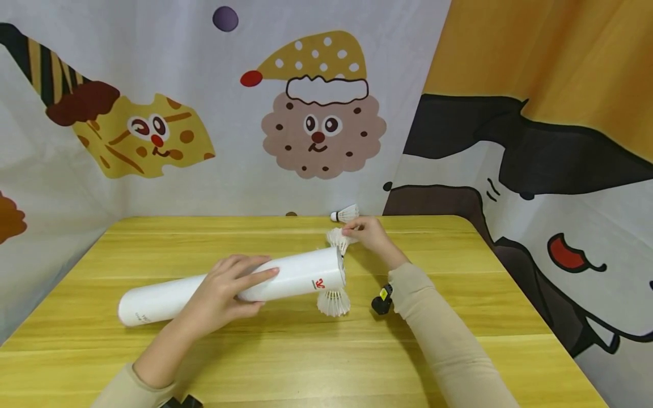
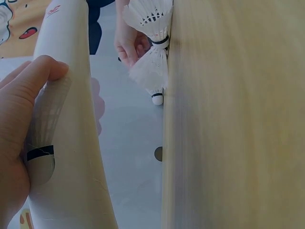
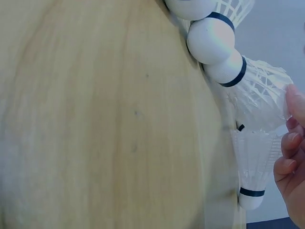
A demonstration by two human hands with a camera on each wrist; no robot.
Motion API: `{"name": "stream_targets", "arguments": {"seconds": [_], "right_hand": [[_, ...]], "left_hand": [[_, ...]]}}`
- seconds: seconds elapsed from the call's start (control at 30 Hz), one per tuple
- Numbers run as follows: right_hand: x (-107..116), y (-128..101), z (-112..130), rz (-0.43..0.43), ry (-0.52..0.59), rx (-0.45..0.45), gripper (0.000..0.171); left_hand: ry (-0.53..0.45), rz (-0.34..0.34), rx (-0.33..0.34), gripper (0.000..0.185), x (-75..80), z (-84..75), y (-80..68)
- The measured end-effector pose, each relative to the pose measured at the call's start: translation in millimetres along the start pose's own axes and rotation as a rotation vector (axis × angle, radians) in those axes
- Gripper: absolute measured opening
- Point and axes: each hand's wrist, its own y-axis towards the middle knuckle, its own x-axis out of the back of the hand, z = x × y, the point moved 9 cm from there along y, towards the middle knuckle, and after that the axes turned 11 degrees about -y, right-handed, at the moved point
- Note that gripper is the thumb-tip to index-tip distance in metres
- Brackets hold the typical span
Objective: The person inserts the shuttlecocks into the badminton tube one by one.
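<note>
My left hand (image 1: 221,292) grips a long white shuttlecock tube (image 1: 296,276) around its middle, its right part tilted up over the table. A shuttlecock picture (image 2: 44,138) shows on the tube's side in the left wrist view. Beyond the tube's right end, my right hand (image 1: 374,238) pinches the feather skirt of a white shuttlecock (image 3: 262,93). That shuttlecock's cork rests near other corks (image 3: 211,40) on the table. One more shuttlecock (image 1: 334,303) lies just in front of the tube's end, its cork hidden by the tube.
Near the table's far edge lies another shuttlecock (image 1: 347,213), cork to the left. The wooden table (image 1: 408,357) stands before a cartoon-printed curtain (image 1: 229,187). A black device with a yellow mark (image 1: 381,300) sits at the right wrist.
</note>
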Motion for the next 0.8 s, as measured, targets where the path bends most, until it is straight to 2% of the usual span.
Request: {"name": "stream_targets", "arguments": {"seconds": [0.2,0.37,0.57,0.8], "right_hand": [[12.1,-8.0,2.8,-0.05,0.012,-0.005,0.015],[26.8,-18.6,3.9,-0.151,0.052,-0.009,0.015],[51.1,-42.4,17.2,-0.313,0.137,0.096,0.012],[82.7,-87.3,65.9,-0.418,0.233,0.235,0.005]], "left_hand": [[-0.008,0.003,0.006,0.065,-0.2,1.0,0.1],[-0.005,-0.005,-0.01,0.06,0.1,0.0,-0.4],[-0.002,-0.004,-0.01,0.066,-1.1,-0.3,-0.6],[-0.001,-0.005,-0.011,0.063,-0.9,-1.2,-0.5]]}}
